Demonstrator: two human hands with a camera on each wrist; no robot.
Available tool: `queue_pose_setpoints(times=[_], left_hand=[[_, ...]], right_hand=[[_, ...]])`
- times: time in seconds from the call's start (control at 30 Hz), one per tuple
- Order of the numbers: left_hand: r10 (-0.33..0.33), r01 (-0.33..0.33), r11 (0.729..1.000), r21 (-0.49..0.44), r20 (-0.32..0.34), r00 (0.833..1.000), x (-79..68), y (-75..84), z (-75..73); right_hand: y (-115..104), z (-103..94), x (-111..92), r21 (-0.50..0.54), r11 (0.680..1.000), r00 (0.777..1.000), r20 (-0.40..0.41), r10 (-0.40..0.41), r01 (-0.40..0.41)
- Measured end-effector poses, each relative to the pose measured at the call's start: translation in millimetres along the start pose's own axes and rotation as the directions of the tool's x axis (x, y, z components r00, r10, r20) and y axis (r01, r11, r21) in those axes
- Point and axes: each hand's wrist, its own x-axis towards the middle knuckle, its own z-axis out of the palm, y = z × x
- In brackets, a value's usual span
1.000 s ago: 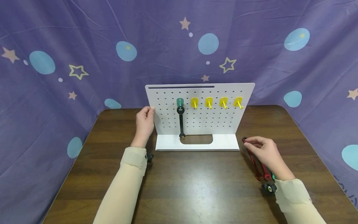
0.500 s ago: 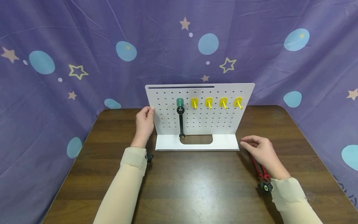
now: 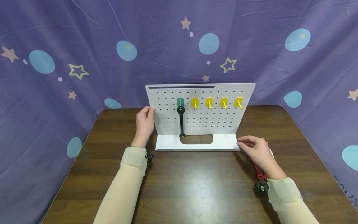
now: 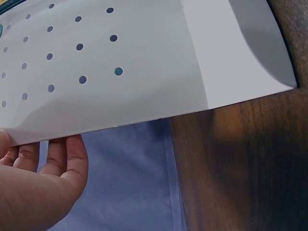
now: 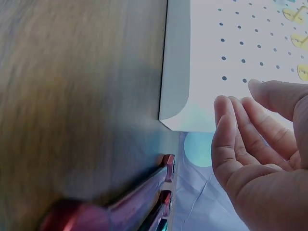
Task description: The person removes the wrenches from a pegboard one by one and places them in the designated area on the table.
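Observation:
A white pegboard stand (image 3: 201, 123) stands upright on the wooden table. My left hand (image 3: 144, 123) pinches its left edge, thumb in front and fingers curled behind, as the left wrist view (image 4: 48, 185) also shows. Hanging from a green hook (image 3: 180, 102) on the board is a black wrench (image 3: 181, 124). My right hand (image 3: 257, 152) hovers by the right end of the stand's base. In the right wrist view, its thumb and loosely bent fingers (image 5: 255, 130) stand apart with nothing between them. Red wrenches (image 5: 139, 192) lie below that hand, partly hidden by it in the head view.
Several yellow hooks (image 3: 209, 103) line the board to the right of the green one. A purple curtain (image 3: 162, 40) with stars and blue shapes hangs behind the table (image 3: 190, 186). The stand's base has a cutout (image 3: 197, 139).
My right hand has moved left, away from the red wrenches and to the right end of the stand's base. The left hand stays on the board's edge.

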Motion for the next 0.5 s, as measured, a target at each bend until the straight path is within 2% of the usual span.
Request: queue_pose_setpoints(times=[0.2, 0.5], left_hand=[[0.001, -0.001, 1.000, -0.001, -0.004, 1.000, -0.3, -0.3, -0.1], [0.007, -0.007, 1.000, -0.003, -0.002, 1.000, 0.1, -1.8, -0.1]], right_hand=[[-2, 6.4, 3, 0.047, 0.999, 1.000, 0.010, -0.021, 0.020], [-6, 12.4, 6, 0.051, 0.999, 1.000, 0.010, -0.020, 0.020]])
